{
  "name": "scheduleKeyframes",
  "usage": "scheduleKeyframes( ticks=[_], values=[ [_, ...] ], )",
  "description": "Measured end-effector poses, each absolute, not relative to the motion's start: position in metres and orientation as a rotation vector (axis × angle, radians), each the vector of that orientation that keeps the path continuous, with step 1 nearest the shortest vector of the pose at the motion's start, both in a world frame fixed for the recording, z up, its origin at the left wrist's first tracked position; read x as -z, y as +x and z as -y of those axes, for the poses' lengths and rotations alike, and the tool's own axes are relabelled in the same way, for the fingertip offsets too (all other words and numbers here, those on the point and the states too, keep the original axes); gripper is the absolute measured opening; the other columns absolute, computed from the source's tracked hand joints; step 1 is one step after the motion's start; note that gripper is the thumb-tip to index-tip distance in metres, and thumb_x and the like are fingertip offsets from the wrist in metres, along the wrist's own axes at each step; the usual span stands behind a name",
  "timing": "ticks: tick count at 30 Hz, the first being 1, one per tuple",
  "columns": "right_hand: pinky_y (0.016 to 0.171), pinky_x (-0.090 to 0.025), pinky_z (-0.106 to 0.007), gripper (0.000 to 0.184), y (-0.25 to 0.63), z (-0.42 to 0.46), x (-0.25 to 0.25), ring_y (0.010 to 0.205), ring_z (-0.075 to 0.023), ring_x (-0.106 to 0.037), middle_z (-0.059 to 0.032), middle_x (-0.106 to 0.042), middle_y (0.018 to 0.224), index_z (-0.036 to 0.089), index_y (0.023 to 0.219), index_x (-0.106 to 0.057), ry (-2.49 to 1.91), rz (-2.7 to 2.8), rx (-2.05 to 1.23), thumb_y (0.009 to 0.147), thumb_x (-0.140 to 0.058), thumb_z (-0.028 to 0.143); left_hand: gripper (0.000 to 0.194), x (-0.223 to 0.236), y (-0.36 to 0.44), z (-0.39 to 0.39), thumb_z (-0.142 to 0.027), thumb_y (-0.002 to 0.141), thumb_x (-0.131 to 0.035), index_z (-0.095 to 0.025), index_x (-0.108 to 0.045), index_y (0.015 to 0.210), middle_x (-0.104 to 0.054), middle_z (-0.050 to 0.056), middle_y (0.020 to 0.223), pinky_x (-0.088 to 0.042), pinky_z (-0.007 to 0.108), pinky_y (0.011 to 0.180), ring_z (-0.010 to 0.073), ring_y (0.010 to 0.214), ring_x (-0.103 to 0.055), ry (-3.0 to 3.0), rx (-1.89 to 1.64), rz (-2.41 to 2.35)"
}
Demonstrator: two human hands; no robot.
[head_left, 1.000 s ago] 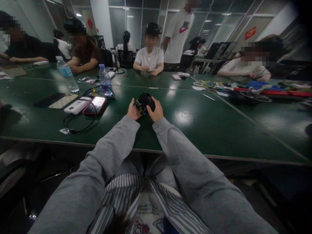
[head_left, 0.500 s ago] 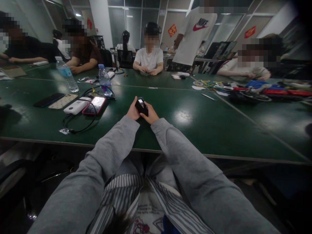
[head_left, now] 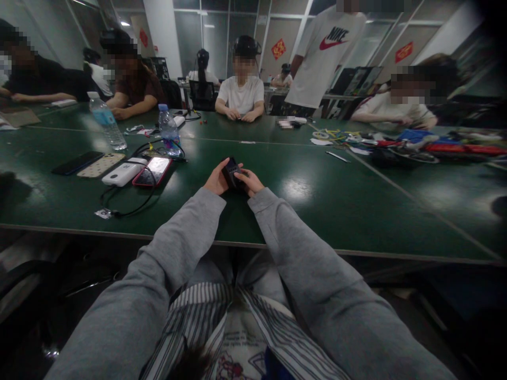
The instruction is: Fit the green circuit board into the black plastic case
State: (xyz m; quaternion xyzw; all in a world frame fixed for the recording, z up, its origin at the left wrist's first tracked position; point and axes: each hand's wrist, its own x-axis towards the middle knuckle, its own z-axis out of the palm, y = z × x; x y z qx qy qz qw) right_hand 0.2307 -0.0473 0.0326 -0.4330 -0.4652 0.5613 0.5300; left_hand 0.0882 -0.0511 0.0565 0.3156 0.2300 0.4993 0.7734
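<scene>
Over the table, a small black handheld device (head_left: pixel 233 170) is held between my two hands, its front tilted toward me with small pale marks on it. My left hand (head_left: pixel 217 178) grips its left side, fingers wrapped around the edge. Against its right side is my right hand (head_left: pixel 251 182), with the thumb lying across the front; its other fingers are partly hidden behind the device. To the left lie a phone with a red edge and lit screen (head_left: pixel 153 172) and a white power bank (head_left: pixel 125 172) with a black cable (head_left: pixel 137 210).
On the green table (head_left: pixel 317 211) stand two plastic bottles, one clear with a blue label (head_left: pixel 106 120), one blue-capped (head_left: pixel 169 132). Two more phones (head_left: pixel 101 165) lie at left. A pen (head_left: pixel 337 157) and a heap of cables (head_left: pixel 431 145) are at right. Several people sit around.
The device has turned in my hands: its bright screen no longer shows, and a dark face with small marks does. My right thumb has moved up across its front.
</scene>
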Motion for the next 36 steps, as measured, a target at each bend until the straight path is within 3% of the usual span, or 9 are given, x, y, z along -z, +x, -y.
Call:
scheduleKeyframes(
  ticks=[6,13,27,30,32,34,36],
  values=[
    [0.066,-0.059,-0.035,0.050,0.231,0.059,-0.045,0.071,-0.0174,-0.068,0.0027,-0.070,0.078,0.024,0.094,-0.055,-0.955,0.993,-1.463,0.057,-0.089,0.028,0.044,-0.057,0.087,0.052,-0.040,0.091,-0.062,-0.014,-0.066,0.126,-0.074,0.012,0.118,-0.050,0.040,0.102,0.0231,0.107,-0.070,0.711,-1.054,-0.452],
    [0.060,-0.055,-0.030,0.054,0.231,0.059,-0.044,0.064,-0.0143,-0.065,0.0058,-0.068,0.073,0.025,0.083,-0.049,-0.930,0.956,-1.443,0.050,-0.092,0.028,0.045,-0.059,0.087,0.055,-0.042,0.092,-0.062,-0.015,-0.064,0.129,-0.073,0.012,0.119,-0.049,0.042,0.103,0.0244,0.110,-0.070,0.698,-1.043,-0.461],
    [0.058,-0.052,-0.026,0.063,0.233,0.057,-0.045,0.063,-0.0120,-0.062,0.0070,-0.065,0.070,0.025,0.073,-0.046,-0.908,0.897,-1.363,0.035,-0.096,0.036,0.041,-0.050,0.091,0.044,-0.054,0.093,-0.059,-0.017,-0.074,0.101,-0.074,0.011,0.109,-0.048,0.042,0.103,0.0243,0.107,-0.068,0.775,-0.997,-0.500],
    [0.053,-0.050,-0.025,0.063,0.240,0.050,-0.044,0.058,-0.0116,-0.059,0.0085,-0.061,0.065,0.025,0.073,-0.046,-0.942,0.857,-1.300,0.036,-0.095,0.039,0.027,-0.046,0.092,0.040,-0.043,0.091,-0.067,-0.017,-0.074,0.093,-0.073,0.009,0.095,-0.049,0.038,0.099,0.0222,0.099,-0.068,0.795,-1.051,-0.590],
    [0.052,-0.049,-0.026,0.063,0.244,0.045,-0.042,0.057,-0.0120,-0.059,0.0089,-0.059,0.062,0.026,0.072,-0.045,-0.970,0.834,-1.268,0.037,-0.095,0.041,0.016,-0.043,0.094,0.037,-0.027,0.082,-0.078,-0.016,-0.073,0.093,-0.073,0.006,0.091,-0.048,0.035,0.098,0.0192,0.096,-0.068,0.816,-1.113,-0.634],
    [0.052,-0.049,-0.026,0.063,0.247,0.042,-0.041,0.057,-0.0122,-0.059,0.0092,-0.058,0.060,0.026,0.072,-0.044,-0.981,0.829,-1.253,0.038,-0.095,0.042,0.030,-0.040,0.095,0.035,-0.010,0.072,-0.083,-0.017,-0.072,0.100,-0.073,0.003,0.094,-0.046,0.031,0.099,0.0156,0.097,-0.068,0.854,-1.148,-0.662],
    [0.053,-0.050,-0.026,0.063,0.249,0.042,-0.040,0.058,-0.0123,-0.059,0.0094,-0.057,0.060,0.026,0.073,-0.044,-0.990,0.846,-1.249,0.039,-0.095,0.043,0.039,-0.037,0.096,0.034,-0.005,0.066,-0.085,-0.016,-0.072,0.102,-0.073,0.003,0.098,-0.046,0.031,0.099,0.0145,0.096,-0.068,0.880,-1.159,-0.694]
  ],
)
